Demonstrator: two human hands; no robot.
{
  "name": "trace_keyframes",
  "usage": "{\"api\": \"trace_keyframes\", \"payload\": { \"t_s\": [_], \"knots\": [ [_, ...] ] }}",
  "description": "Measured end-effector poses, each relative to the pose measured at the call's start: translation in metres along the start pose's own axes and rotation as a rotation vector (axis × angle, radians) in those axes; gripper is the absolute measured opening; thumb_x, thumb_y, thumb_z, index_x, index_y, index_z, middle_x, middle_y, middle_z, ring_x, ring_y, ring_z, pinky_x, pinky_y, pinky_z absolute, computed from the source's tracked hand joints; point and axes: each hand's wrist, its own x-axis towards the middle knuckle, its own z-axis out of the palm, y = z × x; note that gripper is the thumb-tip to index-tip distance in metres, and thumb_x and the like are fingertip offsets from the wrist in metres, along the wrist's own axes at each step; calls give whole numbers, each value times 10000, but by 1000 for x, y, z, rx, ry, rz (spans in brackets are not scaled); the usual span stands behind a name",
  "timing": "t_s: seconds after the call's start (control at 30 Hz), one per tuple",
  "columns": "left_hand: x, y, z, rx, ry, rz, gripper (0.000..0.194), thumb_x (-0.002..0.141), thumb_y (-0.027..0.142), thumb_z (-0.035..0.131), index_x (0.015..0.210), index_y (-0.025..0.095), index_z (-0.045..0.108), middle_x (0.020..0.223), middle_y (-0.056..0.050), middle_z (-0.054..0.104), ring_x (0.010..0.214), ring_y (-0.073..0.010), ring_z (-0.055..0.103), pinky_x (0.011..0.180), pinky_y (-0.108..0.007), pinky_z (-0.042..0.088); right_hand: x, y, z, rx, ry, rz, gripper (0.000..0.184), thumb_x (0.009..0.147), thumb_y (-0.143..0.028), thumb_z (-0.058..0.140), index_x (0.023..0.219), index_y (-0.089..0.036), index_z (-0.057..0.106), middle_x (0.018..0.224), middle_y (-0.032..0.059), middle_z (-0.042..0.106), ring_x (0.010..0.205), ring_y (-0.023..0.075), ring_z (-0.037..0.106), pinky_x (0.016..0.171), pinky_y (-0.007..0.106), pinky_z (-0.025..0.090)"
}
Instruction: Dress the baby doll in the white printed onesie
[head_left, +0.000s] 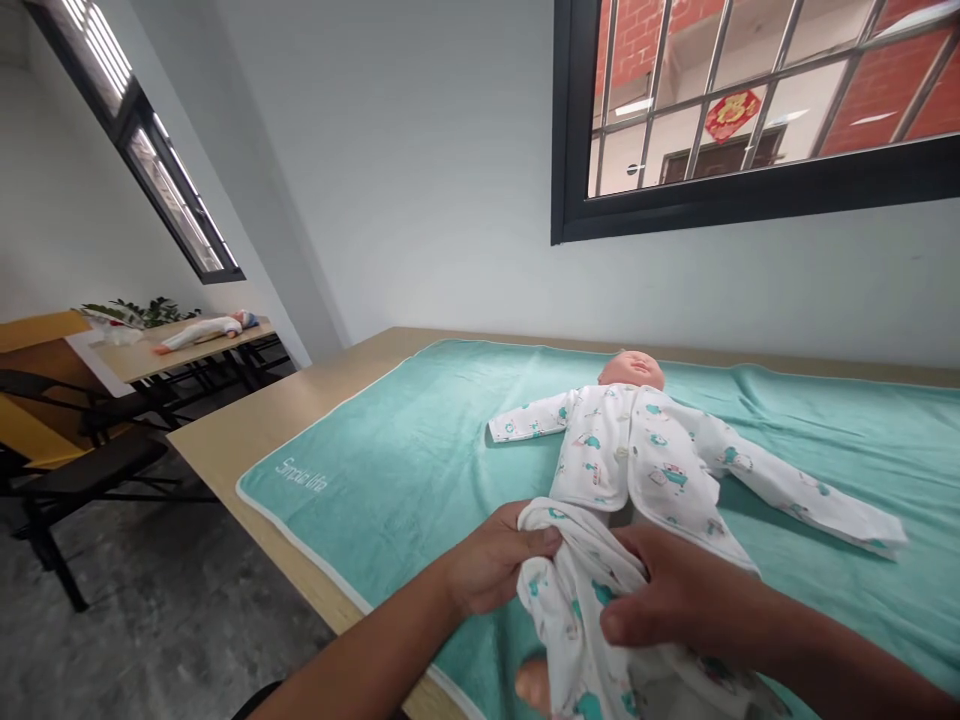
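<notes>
A baby doll (634, 370) lies on its back on a teal towel (405, 460), dressed in a white printed top (637, 450) with sleeves spread to both sides. White printed trousers (577, 600) are bunched over its legs. My left hand (491, 565) pinches the waistband of the trousers at the doll's left hip side. My right hand (675, 600) grips the trousers' fabric on the other side, fingers curled. A bare doll foot (534, 688) sticks out below.
The towel covers a wooden table (247, 425) against a grey wall, its edge near my arms. A barred window (750, 110) is above. At far left stand black chairs (90, 470) and another table (187, 345) with a second doll.
</notes>
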Motion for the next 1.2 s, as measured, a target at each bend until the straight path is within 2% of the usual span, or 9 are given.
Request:
{"api": "trace_keyframes", "payload": {
  "t_s": [0.27,0.43,0.53,0.63,0.73,0.83,0.97,1.1,1.2],
  "knots": [
    [2,0,1,17,-40,-44,545,718,455,770,1102,78,685,914,-123,707,728,-142,622,694,-234,462,-1,10,1,384,174,0,439,757,-398,716,1141,-195,653,917,57,705,818,221,653,748,323,517],
    [-3,9,4,307,-164,-131,658,492,326,912,1080,120,700,913,-68,708,829,-199,617,764,-285,470,6,11,7,145,276,-42,396,782,-418,684,1102,-185,675,958,62,709,879,242,640,767,332,506],
    [-6,10,6,342,-94,-128,468,624,280,842,1048,131,712,878,-50,705,806,-184,614,774,-294,473,7,7,10,19,347,-81,371,815,-440,632,1078,-184,683,982,59,710,927,255,628,823,350,489],
    [-5,4,4,110,-10,5,376,690,276,788,1024,127,701,857,-56,696,769,-164,620,733,-261,475,3,-2,7,-76,199,-76,364,767,-435,678,1036,-191,688,941,32,710,875,237,631,765,312,489],
    [-3,1,3,-19,6,54,311,656,239,800,933,133,707,790,-33,682,699,-136,606,664,-218,461,-1,-8,2,-228,26,57,318,640,-380,789,872,-181,702,811,6,699,746,205,622,631,259,462],
    [-3,6,6,108,-51,17,379,687,293,792,1020,134,704,855,-45,693,774,-160,613,720,-237,464,-1,-5,2,-130,109,79,229,716,-366,725,855,-185,703,830,13,701,762,196,627,678,273,473],
    [-5,12,8,377,-142,-83,486,635,294,841,1070,125,706,934,-53,700,877,-205,608,800,-271,452,3,3,7,161,237,21,338,783,-433,660,1009,-183,691,885,42,705,831,218,637,740,320,491],
    [-8,5,4,198,-58,-30,383,740,356,754,1025,102,719,847,-76,707,755,-187,625,731,-273,465,2,-4,7,-25,145,-99,360,717,-395,741,1003,-181,696,930,21,707,849,204,617,746,285,470],
    [-9,-2,2,33,-56,-12,417,745,383,736,1031,80,713,799,-101,703,680,-179,623,666,-261,466,-2,-10,3,-188,-3,19,348,647,-363,795,930,-181,707,868,0,707,784,193,613,664,253,455]
  ]
}}
